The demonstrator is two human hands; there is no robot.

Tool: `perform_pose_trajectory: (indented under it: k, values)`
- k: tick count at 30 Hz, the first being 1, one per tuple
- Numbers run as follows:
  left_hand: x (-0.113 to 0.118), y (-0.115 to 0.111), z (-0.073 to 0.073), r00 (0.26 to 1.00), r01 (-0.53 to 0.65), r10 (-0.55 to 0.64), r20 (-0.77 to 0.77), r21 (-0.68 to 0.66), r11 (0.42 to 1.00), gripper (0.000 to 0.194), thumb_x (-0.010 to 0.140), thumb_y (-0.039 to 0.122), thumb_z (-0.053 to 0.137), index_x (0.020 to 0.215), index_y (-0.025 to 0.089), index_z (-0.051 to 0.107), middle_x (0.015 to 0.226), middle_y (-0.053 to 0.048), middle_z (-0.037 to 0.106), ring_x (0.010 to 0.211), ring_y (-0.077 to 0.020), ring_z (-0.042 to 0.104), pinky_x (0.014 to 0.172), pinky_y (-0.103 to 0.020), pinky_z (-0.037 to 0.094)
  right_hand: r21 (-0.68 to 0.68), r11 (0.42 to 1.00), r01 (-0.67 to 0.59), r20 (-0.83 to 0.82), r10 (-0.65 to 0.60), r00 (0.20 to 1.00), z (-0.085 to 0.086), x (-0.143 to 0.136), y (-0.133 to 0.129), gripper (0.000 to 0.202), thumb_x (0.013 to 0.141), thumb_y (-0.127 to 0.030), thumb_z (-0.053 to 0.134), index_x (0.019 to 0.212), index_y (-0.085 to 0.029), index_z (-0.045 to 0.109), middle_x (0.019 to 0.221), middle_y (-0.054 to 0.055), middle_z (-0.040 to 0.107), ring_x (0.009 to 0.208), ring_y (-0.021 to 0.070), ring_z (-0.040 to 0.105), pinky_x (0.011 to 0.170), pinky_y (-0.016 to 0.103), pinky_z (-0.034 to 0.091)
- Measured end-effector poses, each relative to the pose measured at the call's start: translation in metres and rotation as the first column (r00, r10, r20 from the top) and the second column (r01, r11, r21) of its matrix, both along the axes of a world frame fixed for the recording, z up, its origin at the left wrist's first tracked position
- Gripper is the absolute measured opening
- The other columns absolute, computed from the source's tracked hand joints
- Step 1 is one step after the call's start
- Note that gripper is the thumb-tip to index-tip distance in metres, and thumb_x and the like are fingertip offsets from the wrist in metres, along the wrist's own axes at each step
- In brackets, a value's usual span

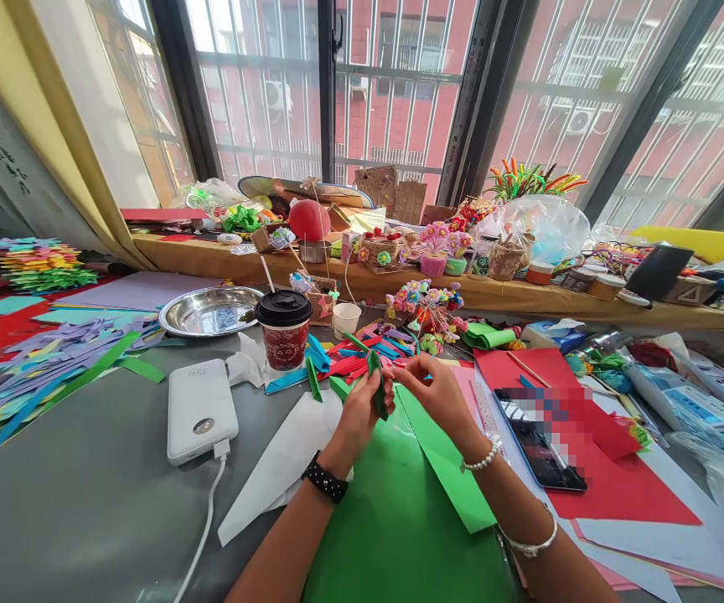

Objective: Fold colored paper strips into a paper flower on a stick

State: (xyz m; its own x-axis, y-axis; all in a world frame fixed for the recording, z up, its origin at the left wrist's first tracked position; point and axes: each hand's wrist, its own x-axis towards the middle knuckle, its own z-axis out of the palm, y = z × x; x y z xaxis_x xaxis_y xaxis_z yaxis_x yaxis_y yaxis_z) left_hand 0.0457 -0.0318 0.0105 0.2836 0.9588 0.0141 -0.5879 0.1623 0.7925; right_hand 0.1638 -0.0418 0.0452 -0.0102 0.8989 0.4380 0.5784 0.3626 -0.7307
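Between the thumb and fingers of my left hand (362,412) is a folded green paper piece (374,373), held upright above the table. My right hand (434,387) comes in from the right with thumb and forefinger pinched close by the left fingers; whatever is in that pinch is too small to make out. Below the hands lies a green sheet (393,511), with a lighter green paper strip (441,461) along its right side. Just beyond, folded red and blue paper pieces (353,362) lie in a loose pile. White paper (280,456) is left of my left wrist.
A lidded cup (285,335) with a straw and a white power bank (202,410) with its cable stand left. A metal plate (208,316) is behind them. Right lie a phone (541,444) and red paper (626,486). Crafts crowd the windowsill (362,280).
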Motion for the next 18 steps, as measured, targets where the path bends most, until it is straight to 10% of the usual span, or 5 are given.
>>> perform_pose_trajectory:
  k: [4,9,18]
  values:
    - [-0.001,-0.006,0.008,0.975,0.220,-0.221,0.030,0.037,0.975,0.025,0.073,0.036,0.052,0.061,0.015,0.043,0.052,0.004,0.035,0.042,-0.0041,0.032,0.039,-0.017,0.025,-0.128,0.970,-0.204,-0.218,0.173,0.960,0.004,0.008,0.003,0.023,0.072,-0.036,0.054,0.082,-0.017,0.060,0.083,0.003,0.060,0.074,0.0135,0.053,0.065,0.025,0.041]
    - [-0.005,-0.009,0.009,0.872,0.479,-0.481,0.088,0.038,0.877,0.023,0.076,0.035,0.047,0.067,0.014,0.046,0.050,0.006,0.031,0.037,-0.0019,0.023,0.035,-0.014,0.017,-0.212,0.833,-0.512,-0.425,0.393,0.815,0.003,0.008,0.002,0.024,0.076,-0.036,0.048,0.068,-0.016,0.059,0.059,-0.003,0.053,0.058,0.0091,0.048,0.058,0.022,0.039]
    - [-0.002,-0.013,0.010,0.875,0.483,-0.484,-0.009,0.080,0.872,0.034,0.076,0.047,0.041,0.071,0.014,0.048,0.053,0.004,0.035,0.040,-0.0037,0.031,0.037,-0.016,0.026,-0.216,0.837,-0.502,-0.545,0.323,0.774,0.002,0.005,0.001,0.024,0.071,-0.035,0.055,0.059,-0.015,0.055,0.050,-0.005,0.045,0.048,0.0070,0.041,0.048,0.019,0.032]
